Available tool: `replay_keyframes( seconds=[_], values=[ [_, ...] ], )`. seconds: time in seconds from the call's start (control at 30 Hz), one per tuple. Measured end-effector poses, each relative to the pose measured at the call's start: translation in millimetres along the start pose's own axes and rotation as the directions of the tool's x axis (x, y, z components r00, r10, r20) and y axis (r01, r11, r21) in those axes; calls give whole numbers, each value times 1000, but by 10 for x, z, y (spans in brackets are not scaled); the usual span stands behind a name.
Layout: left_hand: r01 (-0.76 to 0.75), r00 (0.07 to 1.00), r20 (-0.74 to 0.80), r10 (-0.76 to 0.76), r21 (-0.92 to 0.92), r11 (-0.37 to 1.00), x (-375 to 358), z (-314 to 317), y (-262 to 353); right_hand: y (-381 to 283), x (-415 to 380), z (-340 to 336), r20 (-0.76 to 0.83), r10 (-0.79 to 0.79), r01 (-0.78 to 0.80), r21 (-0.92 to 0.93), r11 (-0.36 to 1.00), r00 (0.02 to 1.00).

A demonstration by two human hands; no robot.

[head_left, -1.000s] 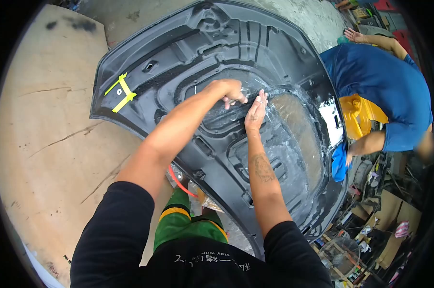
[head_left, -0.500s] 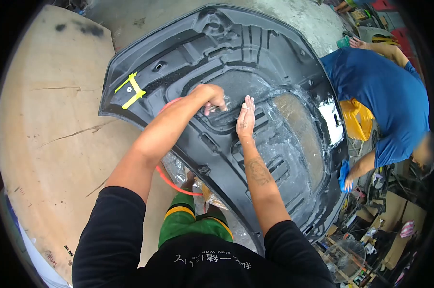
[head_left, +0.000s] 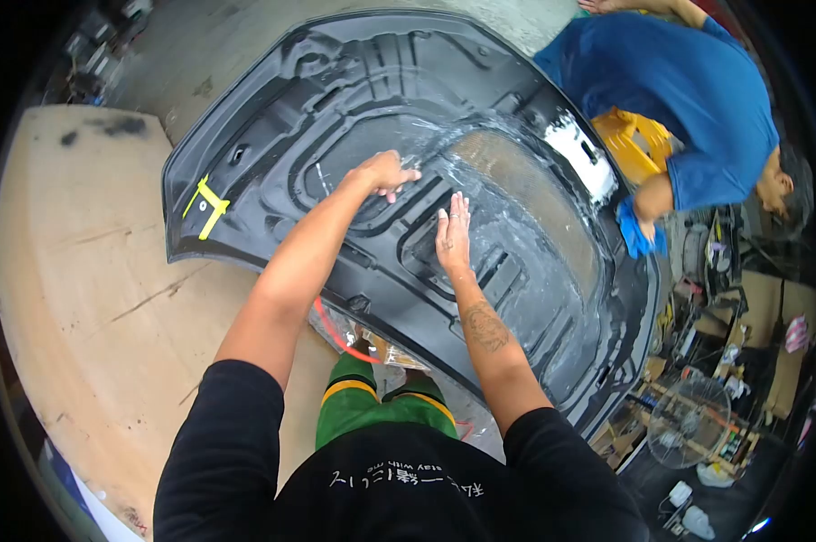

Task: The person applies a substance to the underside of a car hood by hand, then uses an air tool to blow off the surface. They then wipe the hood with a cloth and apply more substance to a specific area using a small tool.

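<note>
Car hood [head_left: 277, 217]: underside up, before the person | co-worker [head_left: 661, 81]: at far-right edge | left hand [head_left: 378, 173]: loosely curled, index extended | right hand [head_left: 453, 242]: open, flat; contact unclear | best: light, even palm pressure, fingers clear of ridges [head_left: 494, 275]

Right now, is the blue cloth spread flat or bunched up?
Bunched up: the cloth shows crumpled folds around the co-worker's hand, by the edge of the hood.
</note>
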State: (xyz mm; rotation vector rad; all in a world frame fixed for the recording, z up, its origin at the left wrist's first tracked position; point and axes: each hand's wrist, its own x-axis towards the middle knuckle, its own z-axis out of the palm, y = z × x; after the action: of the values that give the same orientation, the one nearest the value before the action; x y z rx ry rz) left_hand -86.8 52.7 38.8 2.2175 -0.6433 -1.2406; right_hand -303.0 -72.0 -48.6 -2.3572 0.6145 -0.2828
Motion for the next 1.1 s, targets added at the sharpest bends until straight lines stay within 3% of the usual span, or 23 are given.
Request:
replay_keyframes(
  seconds=[0.1, 0.13, 0.23, 0.43, 0.57, 0.63, 0.67, 0.7, 0.77, 0.83, 0.9, 0.97, 1.03, 1.1],
  values=[
    [33, 998, -46, -34, -37, 999, -58, 217, 73, 236, -325, -159, -7, 51, -51, -51, 997, 999],
    [-2, 987, -161, -8, -65, 998, -47, 315, 99, 310, -423, -169, -16, 65, -66, -54, 996, 998],
    [-77, 966, -256, 28, -183, 980, 81, 547, 363, 464, -569, -255, -30, 103, -104, -43, 994, 994],
    [-26, 995, -97, 18, -89, 996, 220, 1118, 705, 715, -906, -658, 69, 246, -231, -175, 957, 967],
    [33, 996, 84, -33, 9, 999, -91, 1447, 555, 947, -1450, -957, 54, 197, -186, -171, 968, 979],
    [87, 996, 37, -87, -21, 996, -341, 1462, 403, 1031, -1799, -1080, 69, 196, -183, -160, 970, 978],
    [122, 982, -135, -133, -89, 989, -415, 1502, 255, 1069, -1974, -1103, 80, 201, -191, -119, 974, 976],
    [135, 978, -150, -145, -76, 988, -514, 1489, 201, 1059, -2094, -1154, 89, 199, -192, -79, 978, 976],
    [94, 995, 10, -94, 27, 995, -686, 1510, 218, 1186, -2282, -1086, 80, 185, -181, -63, 982, 979],
    [94, 994, -47, -95, -13, 995, -755, 1667, 351, 1252, -2403, -1185, 115, 195, -188, -70, 980, 974],
    [96, 981, -149, -124, -184, 978, -812, 1888, 537, 1284, -2539, -1285, 149, 195, -182, -95, 979, 969],
    [91, 994, -49, -99, -145, 985, -846, 2177, 730, 1341, -2638, -1346, 151, 214, -200, -106, 974, 965],
    [56, 988, -136, -77, -149, 987, -855, 2513, 932, 1455, -2695, -1419, 132, 243, -231, -102, 968, 961],
    [19, 995, -93, -30, -118, 993, -907, 2899, 1184, 1593, -2735, -1527, 118, 241, -229, -110, 967, 963]
  ],
)
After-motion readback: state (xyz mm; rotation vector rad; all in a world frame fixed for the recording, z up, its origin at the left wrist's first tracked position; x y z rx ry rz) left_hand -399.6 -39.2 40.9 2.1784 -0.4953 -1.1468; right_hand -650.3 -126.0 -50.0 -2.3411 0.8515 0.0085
